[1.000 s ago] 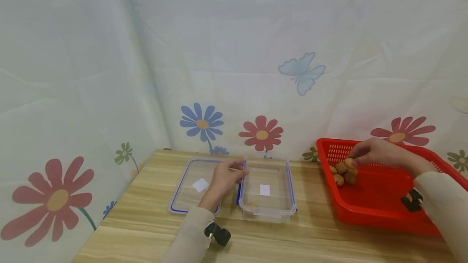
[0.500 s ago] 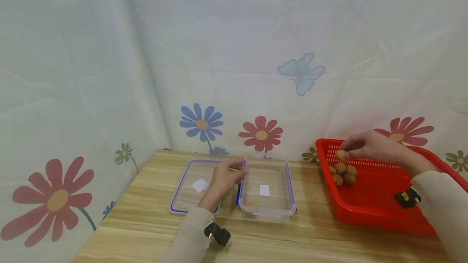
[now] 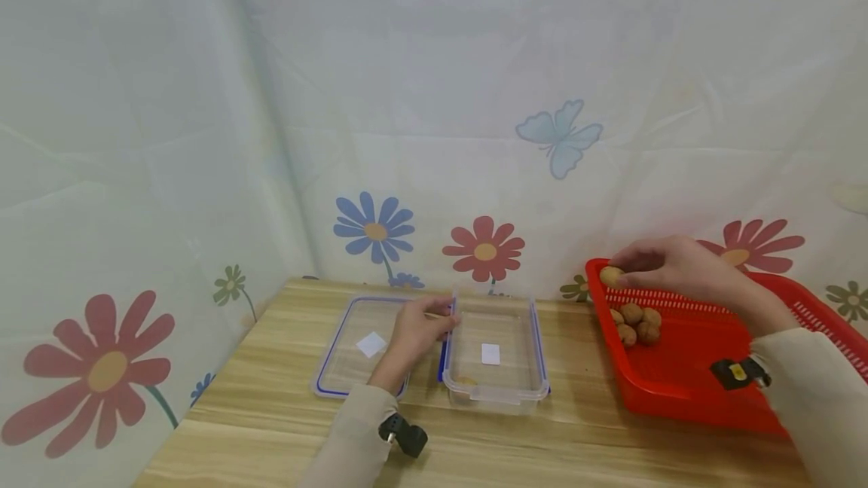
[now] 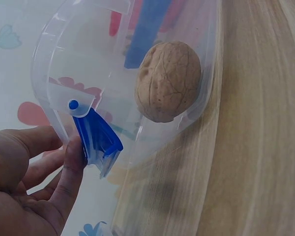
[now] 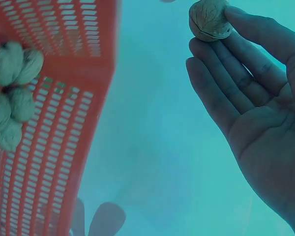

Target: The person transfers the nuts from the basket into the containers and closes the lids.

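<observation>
Though half hidden by fingertips point(image 5: 214, 46), walnut point(image 3: 611, 276) in right hand point(image 3: 667, 266).

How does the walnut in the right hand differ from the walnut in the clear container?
The held walnut is pinched at the right hand's fingertips, above the red basket's rim; the container walnut lies loose in a corner of the clear container. Both are whole, unshelled and tan.

The right hand point(image 3: 667, 266) pinches a walnut point(image 3: 610, 276) above the red basket point(image 3: 685, 367); the left hand point(image 3: 415, 330) grips the clear box point(image 3: 498, 386).
</observation>
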Demonstrator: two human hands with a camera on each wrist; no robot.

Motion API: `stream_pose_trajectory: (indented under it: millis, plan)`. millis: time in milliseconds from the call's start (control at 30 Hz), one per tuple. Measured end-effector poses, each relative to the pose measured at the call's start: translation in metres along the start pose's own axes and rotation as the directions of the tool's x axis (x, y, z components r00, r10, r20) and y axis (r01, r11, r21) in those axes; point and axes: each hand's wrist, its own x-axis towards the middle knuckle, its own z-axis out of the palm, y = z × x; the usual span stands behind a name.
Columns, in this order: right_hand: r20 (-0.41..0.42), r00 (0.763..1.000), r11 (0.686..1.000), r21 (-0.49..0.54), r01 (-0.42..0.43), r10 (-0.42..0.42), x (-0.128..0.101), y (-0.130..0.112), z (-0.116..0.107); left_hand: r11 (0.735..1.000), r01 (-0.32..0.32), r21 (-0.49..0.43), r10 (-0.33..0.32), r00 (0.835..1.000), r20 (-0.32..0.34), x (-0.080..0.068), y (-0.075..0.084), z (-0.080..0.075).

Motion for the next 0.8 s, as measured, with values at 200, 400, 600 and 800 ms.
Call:
stream_pose_trajectory:
  millis: [200,400,600,800]
  plan:
    - [-0.048,0.998,0.999,0.036,0.038,-0.037,-0.003,-0.012,0.007,1.0,-0.005,-0.002,0.005,1.0,0.001,0.0,0.001,0.0]
    - [-0.09,0.994,0.993,0.094,0.07,-0.062,-0.006,-0.024,0.015,1.0,-0.007,0.003,0.007,1.0,0.004,0.0,0.001,0.0]
    - [-0.126,0.983,0.979,0.143,0.148,-0.131,-0.007,-0.032,0.027,1.0,-0.012,-0.001,0.012,1.0,0.001,0.0,0.0,0.0]
    - [-0.138,0.981,0.968,0.193,0.161,-0.136,-0.006,-0.04,0.036,1.0,-0.018,-0.005,0.018,1.0,0.002,0.001,-0.001,0.0]
